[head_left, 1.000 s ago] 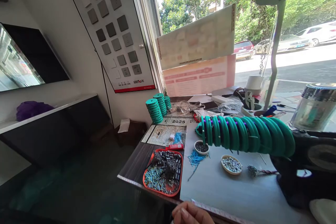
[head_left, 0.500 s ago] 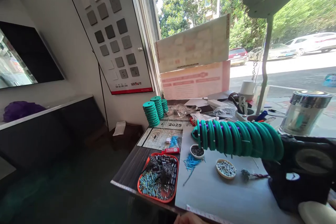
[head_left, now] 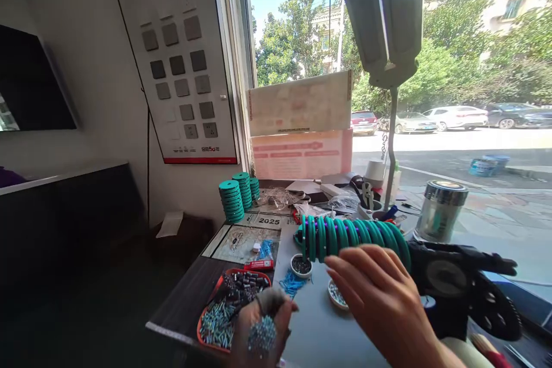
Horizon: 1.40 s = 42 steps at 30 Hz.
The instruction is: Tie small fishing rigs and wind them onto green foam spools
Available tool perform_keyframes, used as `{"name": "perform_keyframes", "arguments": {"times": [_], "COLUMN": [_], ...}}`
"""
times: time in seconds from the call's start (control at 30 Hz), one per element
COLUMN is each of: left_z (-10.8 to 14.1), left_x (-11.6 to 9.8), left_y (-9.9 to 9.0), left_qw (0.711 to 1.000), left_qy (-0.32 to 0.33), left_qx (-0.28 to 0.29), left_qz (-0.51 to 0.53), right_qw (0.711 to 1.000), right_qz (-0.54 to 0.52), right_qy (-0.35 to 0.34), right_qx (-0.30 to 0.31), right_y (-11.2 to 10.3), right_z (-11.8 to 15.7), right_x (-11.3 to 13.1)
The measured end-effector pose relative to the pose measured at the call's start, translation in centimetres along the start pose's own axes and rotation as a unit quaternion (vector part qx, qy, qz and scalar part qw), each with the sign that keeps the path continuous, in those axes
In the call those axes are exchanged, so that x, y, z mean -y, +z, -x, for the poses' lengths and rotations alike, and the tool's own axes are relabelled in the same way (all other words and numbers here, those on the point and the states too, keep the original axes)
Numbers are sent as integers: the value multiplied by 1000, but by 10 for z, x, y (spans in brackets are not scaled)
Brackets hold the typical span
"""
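Note:
My left hand (head_left: 244,336) is curled above the front edge of the table, smeared a little by motion. In it shows a cluster of small pale-blue pieces (head_left: 261,334), their kind too blurred to make out. Fingers stretched out and close together, my right hand (head_left: 379,293) is at the row of green rings (head_left: 332,236) on a black holder (head_left: 452,279). It covers the lower right part of the rings; whether it touches them I cannot tell. Below it, a small dish of pale beads (head_left: 335,294) is partly hidden.
An orange tray (head_left: 199,330) of metal pins and black parts stands at left. Beside it are a dish of black bits (head_left: 301,265) and blue strips (head_left: 293,284). Green spools (head_left: 232,201) are stacked behind. A lidded jar (head_left: 442,210) and a lamp post (head_left: 391,144) stand at right.
Both hands have come up into view, the left with the pale-blue cluster, the right over to the green rings. The camera has turned, so the scene sits further left.

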<state>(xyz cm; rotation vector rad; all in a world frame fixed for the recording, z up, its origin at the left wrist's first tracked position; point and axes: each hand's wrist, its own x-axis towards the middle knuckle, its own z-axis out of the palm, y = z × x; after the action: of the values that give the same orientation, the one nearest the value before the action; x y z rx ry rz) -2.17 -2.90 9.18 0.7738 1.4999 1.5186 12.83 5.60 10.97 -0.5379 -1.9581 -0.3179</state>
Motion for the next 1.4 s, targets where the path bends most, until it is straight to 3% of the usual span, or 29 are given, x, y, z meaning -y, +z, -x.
{"name": "perform_keyframes", "arguments": {"times": [0.1, 0.17, 0.4, 0.53, 0.63, 0.73, 0.83, 0.9, 0.97, 1.03, 1.1, 1.2, 1.27, 1.33, 1.4], "left_z": [-8, -14, -30, -28, -28, -33, -42, -51, -62, -72, -79, -81, -77, -71, -65], "left_x": [-14, -13, 16, 18, 19, 24, 30, 33, 37, 41, 44, 46, 47, 48, 51], "left_y": [8, 10, 18, 30, 38, 43, 46, 47, 47, 46, 44, 38, 33, 29, 26], "left_qw": [998, 997, 995, 997, 988, 969, 965, 972, 982, 987, 987, 987, 982, 975, 974], "left_qy": [52, 67, 58, 21, -16, -61, -127, -131, -102, -76, -71, -81, -121, -155, -145], "left_qx": [22, 43, 74, 69, 134, 184, 162, 147, 140, 140, 142, 140, 141, 127, 92], "left_qz": [-5, -12, -36, 0, 74, 154, 162, 128, 75, 19, -17, -22, 22, 97, 145], "right_qw": [987, 977, 980, 989, 995, 998, 992, 965, 907, 851, 831, 844, 839, 811, 782], "right_qz": [87, 109, 138, 115, 36, -10, -85, -160, -243, -307, -335, -327, -335, -371, -411], "right_qy": [-105, -139, -105, -53, -19, 2, 73, 199, 335, 416, 426, 405, 414, 441, 460], "right_qx": [89, 123, 100, 82, 90, 59, 56, 66, 71, 92, 122, 125, 107, 100, 89], "right_y": [0, 5, 7, 4, 13, 29, 43, 48, 52, 57, 61, 67, 69, 72, 74], "right_z": [-30, -38, -38, -13, 24, 58, 73, 73, 68, 61, 55, 49, 48, 47, 47], "right_x": [-14, -16, -22, -15, -4, 2, 1, -1, -5, -10, -16, -21, -19, -15, -9]}}
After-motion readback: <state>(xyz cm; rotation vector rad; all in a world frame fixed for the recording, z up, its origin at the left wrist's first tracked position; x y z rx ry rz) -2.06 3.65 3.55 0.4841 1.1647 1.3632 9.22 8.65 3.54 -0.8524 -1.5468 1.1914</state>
